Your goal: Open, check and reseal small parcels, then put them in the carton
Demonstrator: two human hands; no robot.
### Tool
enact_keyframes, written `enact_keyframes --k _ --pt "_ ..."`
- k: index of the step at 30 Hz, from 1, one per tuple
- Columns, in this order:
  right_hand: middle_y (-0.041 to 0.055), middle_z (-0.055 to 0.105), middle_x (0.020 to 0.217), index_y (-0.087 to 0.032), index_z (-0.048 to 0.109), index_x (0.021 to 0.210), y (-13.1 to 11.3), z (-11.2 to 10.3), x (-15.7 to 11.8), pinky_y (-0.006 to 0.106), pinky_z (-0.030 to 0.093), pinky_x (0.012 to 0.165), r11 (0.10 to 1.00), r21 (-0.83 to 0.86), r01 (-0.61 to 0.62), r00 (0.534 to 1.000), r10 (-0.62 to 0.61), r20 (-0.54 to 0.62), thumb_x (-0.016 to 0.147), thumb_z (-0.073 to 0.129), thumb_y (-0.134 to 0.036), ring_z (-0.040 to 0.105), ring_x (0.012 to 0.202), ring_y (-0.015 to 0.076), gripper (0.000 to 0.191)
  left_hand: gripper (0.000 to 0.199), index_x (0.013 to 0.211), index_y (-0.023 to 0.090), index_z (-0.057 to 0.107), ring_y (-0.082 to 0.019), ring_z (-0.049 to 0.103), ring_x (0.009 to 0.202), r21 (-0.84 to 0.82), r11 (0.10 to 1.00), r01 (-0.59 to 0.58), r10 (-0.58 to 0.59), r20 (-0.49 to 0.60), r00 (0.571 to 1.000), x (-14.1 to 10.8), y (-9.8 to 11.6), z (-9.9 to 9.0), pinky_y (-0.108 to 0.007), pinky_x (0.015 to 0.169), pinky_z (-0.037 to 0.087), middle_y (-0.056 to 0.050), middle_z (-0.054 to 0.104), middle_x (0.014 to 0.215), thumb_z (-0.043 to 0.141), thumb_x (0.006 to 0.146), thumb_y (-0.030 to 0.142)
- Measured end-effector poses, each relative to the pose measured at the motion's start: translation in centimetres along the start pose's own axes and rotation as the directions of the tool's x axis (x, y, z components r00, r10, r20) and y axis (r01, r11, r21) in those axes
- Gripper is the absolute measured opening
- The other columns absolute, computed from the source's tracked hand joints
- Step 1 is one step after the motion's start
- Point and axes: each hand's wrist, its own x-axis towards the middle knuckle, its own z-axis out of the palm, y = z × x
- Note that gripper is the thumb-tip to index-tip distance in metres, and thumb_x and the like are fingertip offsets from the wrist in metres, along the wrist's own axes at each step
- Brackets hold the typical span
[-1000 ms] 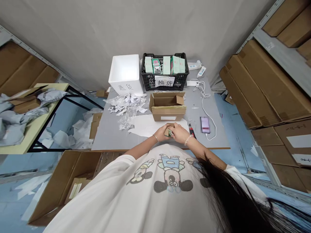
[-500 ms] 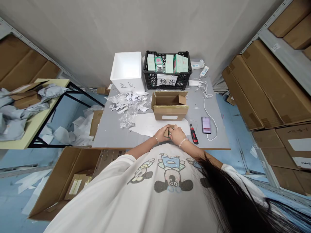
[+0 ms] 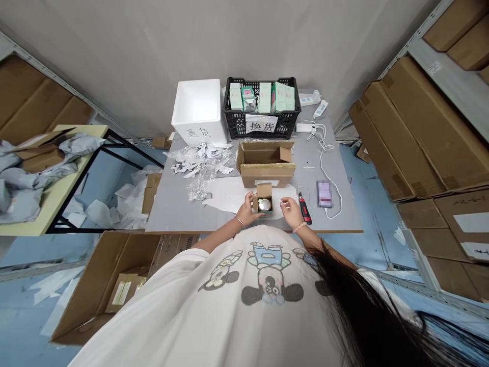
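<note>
Gray table (image 3: 171, 214) has a small open box (image 3: 263, 191) on white paper (image 3: 225, 201), close to the body, where both hands can reach it. A round silver thing (image 3: 264, 205) sits inside. The left hand (image 3: 246, 212) touches the box's side, its fingers (image 3: 256, 213) half open; I can't tell if they grip. The right hand (image 3: 291, 212) is open, holding nothing, just beside the box. A carton (image 3: 265, 178) stands right behind.

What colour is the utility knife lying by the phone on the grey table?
The utility knife is red and black; it shows best in the head view.
</note>
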Motion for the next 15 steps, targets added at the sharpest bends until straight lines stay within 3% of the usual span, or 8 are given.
enact_keyframes --k 4,9,12,15 --pt "0.0092 0.057 0.11 -0.023 0.067 0.11 0.6 1.6 -0.6 0.036 0.052 0.08 0.993 0.084 0.086 0.983 -0.098 0.153 0.086 0.054 -0.034 0.058 0.098 0.0213 0.029 0.081 0.131 0.023 0.023 -0.026 0.047 0.133 -0.043 0.999 -0.021 0.02 -0.034 0.999 -0.6 0.0 0.6 -0.044 0.097 0.05 -0.022 0.035 0.151 0.077 0.072 0.035" --pt "0.0102 0.053 0.118 -0.022 0.07 0.102 0.4 2.4 0.4 0.041 0.047 0.095 0.992 0.065 0.105 0.978 -0.115 0.172 0.082 0.06 -0.03 0.054 0.113 0.0234 0.024 0.044 0.113 0.022 0.046 -0.026 0.04 0.138 0.134 0.988 -0.078 0.069 0.069 0.995 -0.1 0.8 0.2 -0.046 0.109 0.039 -0.015 0.042 0.146 0.071 0.078 0.03" --pt "0.0121 0.051 0.129 -0.023 0.06 0.12 0.1 2.3 1.6 0.04 0.049 0.093 0.981 0.192 0.039 0.985 -0.07 0.158 0.082 0.06 -0.028 0.054 0.118 0.0229 0.038 0.043 0.111 0.022 0.049 -0.025 0.041 0.136 0.15 0.983 -0.107 0.092 0.104 0.99 0.3 1.3 -0.1 -0.046 0.111 0.036 -0.014 0.045 0.142 0.073 0.076 0.028" --pt "0.0129 0.054 0.132 -0.024 0.039 0.14 -0.8 1.7 2.6 0.041 0.048 0.095 0.952 0.302 0.043 0.981 -0.097 0.167 0.085 0.057 -0.027 0.054 0.12 0.0211 0.058 0.048 0.11 0.022 0.043 -0.026 0.043 0.135 0.083 0.996 -0.036 0.029 0.082 0.996 0.2 1.6 0.1 -0.047 0.106 0.041 -0.016 0.041 0.146 0.074 0.074 0.027"
